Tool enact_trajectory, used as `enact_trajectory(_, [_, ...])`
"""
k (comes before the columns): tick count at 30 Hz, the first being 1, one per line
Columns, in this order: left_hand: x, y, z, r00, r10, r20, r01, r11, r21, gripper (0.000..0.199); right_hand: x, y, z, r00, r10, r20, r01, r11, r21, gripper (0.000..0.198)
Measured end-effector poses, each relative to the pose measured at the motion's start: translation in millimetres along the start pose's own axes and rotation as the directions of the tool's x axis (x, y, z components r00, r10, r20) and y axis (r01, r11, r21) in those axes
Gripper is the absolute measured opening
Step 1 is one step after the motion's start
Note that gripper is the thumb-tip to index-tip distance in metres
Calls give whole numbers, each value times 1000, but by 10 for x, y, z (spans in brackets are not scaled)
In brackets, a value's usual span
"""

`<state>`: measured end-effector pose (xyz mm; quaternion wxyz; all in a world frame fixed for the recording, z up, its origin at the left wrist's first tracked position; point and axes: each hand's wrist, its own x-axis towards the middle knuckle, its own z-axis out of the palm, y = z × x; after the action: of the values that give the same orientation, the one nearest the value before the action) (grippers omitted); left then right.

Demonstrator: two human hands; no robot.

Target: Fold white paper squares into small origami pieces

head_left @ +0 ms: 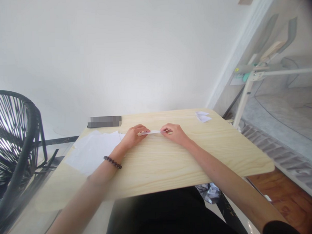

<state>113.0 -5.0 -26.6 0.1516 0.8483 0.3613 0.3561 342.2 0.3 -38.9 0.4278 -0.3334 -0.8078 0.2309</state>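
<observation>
Between my two hands, a thin piece of folded white paper (153, 132) stretches sideways just above the wooden table (157, 168). My left hand (135, 135) pinches its left end, and a dark beaded bracelet circles that wrist. At the other end, my right hand (175, 132) grips the paper between thumb and fingers. The paper is seen nearly edge-on, so its folds are hard to make out. Loose white sheets (93, 150) lie under and beside my left forearm. Two small folded paper pieces (203, 116) rest toward the back right.
A dark, blurred-out flat object (104, 122) lies at the table's back left edge. To the left stands a black woven chair (23, 125). A white metal frame (244, 100) rises at the right, and the wall (118, 57) is behind the table.
</observation>
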Motion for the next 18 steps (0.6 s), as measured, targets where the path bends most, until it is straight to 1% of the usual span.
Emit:
enact_trajectory(4, [3,116,-5,999,-49,-5,49,997,-60,21,-2,-52,10,997,80,16,-80,997,4,13])
enact_trajectory(8, [9,201,11,993,-109,-45,104,989,-108,24,-11,-95,44,991,131,40,-133,990,53,19])
enact_trajectory(11, [4,233,28,984,-168,-61,159,979,-129,27,-10,-122,66,994,102,28,-103,995,13,19])
enact_trajectory(15, [-9,265,30,964,-260,-51,249,955,-162,32,9,-171,69,999,47,14,-46,997,-66,17])
enact_trajectory(18, [4,264,9,955,-295,-30,283,936,-208,33,26,-201,47,997,79,-17,-80,992,-97,21])
